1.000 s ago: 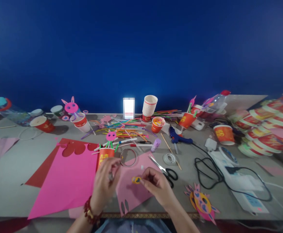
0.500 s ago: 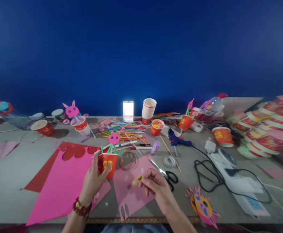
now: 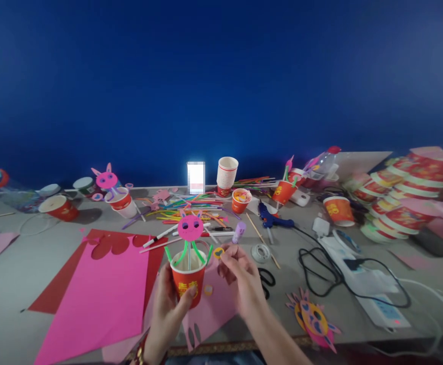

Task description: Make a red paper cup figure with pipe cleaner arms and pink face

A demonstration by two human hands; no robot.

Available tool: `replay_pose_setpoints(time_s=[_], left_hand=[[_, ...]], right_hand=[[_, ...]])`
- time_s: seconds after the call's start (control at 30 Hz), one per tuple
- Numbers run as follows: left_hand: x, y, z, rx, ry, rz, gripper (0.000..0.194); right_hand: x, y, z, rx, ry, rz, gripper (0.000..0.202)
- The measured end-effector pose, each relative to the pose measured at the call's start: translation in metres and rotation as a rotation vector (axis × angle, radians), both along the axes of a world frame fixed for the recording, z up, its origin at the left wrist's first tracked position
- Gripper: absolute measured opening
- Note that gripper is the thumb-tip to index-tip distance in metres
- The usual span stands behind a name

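My left hand [image 3: 172, 306] is wrapped round a red paper cup [image 3: 188, 287] with gold characters, held upright above the table's front. From the cup rises a stick with a pink paper bunny face [image 3: 190, 228], and green pipe cleaners curve out over the rim. Between thumb and fingertips, my right hand [image 3: 240, 276] pinches a small yellow paper disc [image 3: 219, 252] with a dark heart-like mark, close to the right green tip. Under the hands lies a light pink sheet [image 3: 216, 309]. A second small yellow piece [image 3: 208, 290] shows just right of the cup.
Black-handled scissors [image 3: 267, 284] and a tape roll [image 3: 261, 253] lie right of my right hand. Further back are a blue glue gun [image 3: 274, 218], a purple glue stick [image 3: 238, 232] and scattered pipe cleaners [image 3: 198, 200]. A bright pink sheet [image 3: 103, 294] covers the left.
My left hand has brought the cup right and nearer to me, its opening now showing. My right hand has raised the yellow disc beside the green pipe cleaner. The view has shifted slightly.
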State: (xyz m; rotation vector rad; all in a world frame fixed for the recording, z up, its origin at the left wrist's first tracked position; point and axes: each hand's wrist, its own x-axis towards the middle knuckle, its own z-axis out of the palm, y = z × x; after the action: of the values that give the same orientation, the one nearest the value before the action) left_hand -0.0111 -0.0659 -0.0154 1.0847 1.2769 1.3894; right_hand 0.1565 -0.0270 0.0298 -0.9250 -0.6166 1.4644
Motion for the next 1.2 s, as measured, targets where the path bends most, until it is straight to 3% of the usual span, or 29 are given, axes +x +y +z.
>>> replay_pose_setpoints(time_s=[0.4,1.2], left_hand=[[0.011,-0.002,0.007,0.006,-0.011,-0.018,0.056],[0.020,-0.007,0.002,0.010,-0.055,-0.014,0.061]], right_hand=[[-0.010,0.007,0.002,-0.074,0.196,-0.097,0.030],[-0.023,0.004,-0.007,-0.071,0.217,-0.134,0.029]])
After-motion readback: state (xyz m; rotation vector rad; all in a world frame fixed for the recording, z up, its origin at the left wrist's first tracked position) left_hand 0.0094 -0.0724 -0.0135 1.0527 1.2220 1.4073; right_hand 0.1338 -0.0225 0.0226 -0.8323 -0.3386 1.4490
